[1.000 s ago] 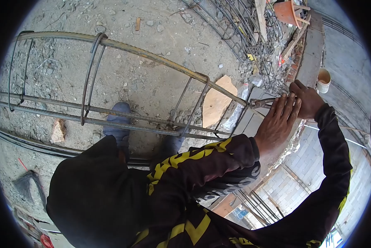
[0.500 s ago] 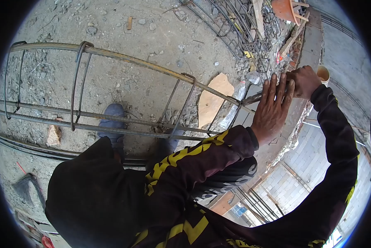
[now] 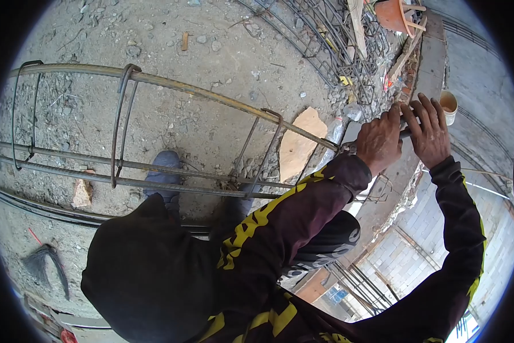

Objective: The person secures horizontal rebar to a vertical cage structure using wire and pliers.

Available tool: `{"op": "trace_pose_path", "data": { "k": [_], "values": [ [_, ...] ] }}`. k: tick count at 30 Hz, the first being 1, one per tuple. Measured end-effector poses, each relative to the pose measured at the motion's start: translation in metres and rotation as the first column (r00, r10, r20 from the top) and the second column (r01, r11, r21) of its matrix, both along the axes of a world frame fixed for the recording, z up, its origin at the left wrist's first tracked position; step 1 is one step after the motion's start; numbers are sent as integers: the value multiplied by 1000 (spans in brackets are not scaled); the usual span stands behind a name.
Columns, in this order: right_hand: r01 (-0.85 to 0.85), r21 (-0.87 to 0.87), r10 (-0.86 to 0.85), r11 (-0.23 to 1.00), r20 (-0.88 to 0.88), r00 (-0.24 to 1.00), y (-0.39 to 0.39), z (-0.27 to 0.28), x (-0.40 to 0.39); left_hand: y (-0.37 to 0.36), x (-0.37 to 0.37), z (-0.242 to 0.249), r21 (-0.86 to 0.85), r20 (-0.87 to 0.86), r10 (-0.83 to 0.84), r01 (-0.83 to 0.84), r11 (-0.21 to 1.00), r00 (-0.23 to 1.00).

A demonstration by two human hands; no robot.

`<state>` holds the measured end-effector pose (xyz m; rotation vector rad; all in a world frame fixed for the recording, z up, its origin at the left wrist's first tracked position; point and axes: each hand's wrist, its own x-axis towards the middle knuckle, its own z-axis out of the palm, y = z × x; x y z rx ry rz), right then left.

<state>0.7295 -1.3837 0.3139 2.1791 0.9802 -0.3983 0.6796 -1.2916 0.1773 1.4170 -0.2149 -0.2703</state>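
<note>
A steel rebar cage with a ribbed long bar (image 3: 199, 91) and bent stirrups (image 3: 122, 114) stretches across the left and middle of the view. At the cage's right end, my left hand (image 3: 380, 143) is closed around a dark metal hand tool (image 3: 405, 134) whose exact kind I cannot make out. The tool's far end is close to the bar, partly hidden by my left hand. Just right of it, my right hand (image 3: 430, 130) has its fingers stretched out and rests by the handle's end, fingertips near my left knuckles.
A flat tan slab piece (image 3: 302, 143) lies on the gravelly ground beneath the cage. Tangled rebar (image 3: 331, 46) and an orange wheelbarrow (image 3: 393, 16) are at the top right. A bucket (image 3: 448, 106) stands beyond my right hand. A bundle of dark wire (image 3: 46, 266) lies lower left.
My left hand, flat with fingers extended before, is now closed around the tool. My right hand has gone from a closed grip to stretched fingers. The view has shifted slightly.
</note>
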Motion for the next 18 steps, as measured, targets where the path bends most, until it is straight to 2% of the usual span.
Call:
{"op": "trace_pose_path", "data": {
  "k": [1,2,4,5,8,9,12,13,18],
  "values": [
    [-36,56,32,998,62,998,-6,-3,-5,-2,-3,1,-18,17,0,1,1000,1000],
    [44,36,-45,998,29,999,-13,-7,-7,-4,-5,1,-34,37,0,2,999,999],
    [200,-17,-200,980,-45,979,-17,-12,-6,-7,-11,9,94,105,135,-145,985,985],
    [209,9,-208,978,-66,976,-15,-12,-5,-9,-11,12,155,148,199,-221,963,969],
    [50,152,-41,987,-61,997,-8,-13,6,-33,-7,11,238,89,214,-229,944,973],
    [70,151,-58,986,-79,995,-5,-13,8,-36,-5,10,217,45,172,-178,960,984],
    [264,-103,-275,959,-117,954,-8,-11,3,-30,-6,5,100,15,99,-100,990,995],
    [243,-80,-251,967,-127,960,-9,-12,3,-28,-6,4,97,12,67,-68,993,998],
    [342,-154,-361,927,-115,925,-13,-10,-9,-27,-6,2,73,-4,-210,210,975,978]
  ]
}}
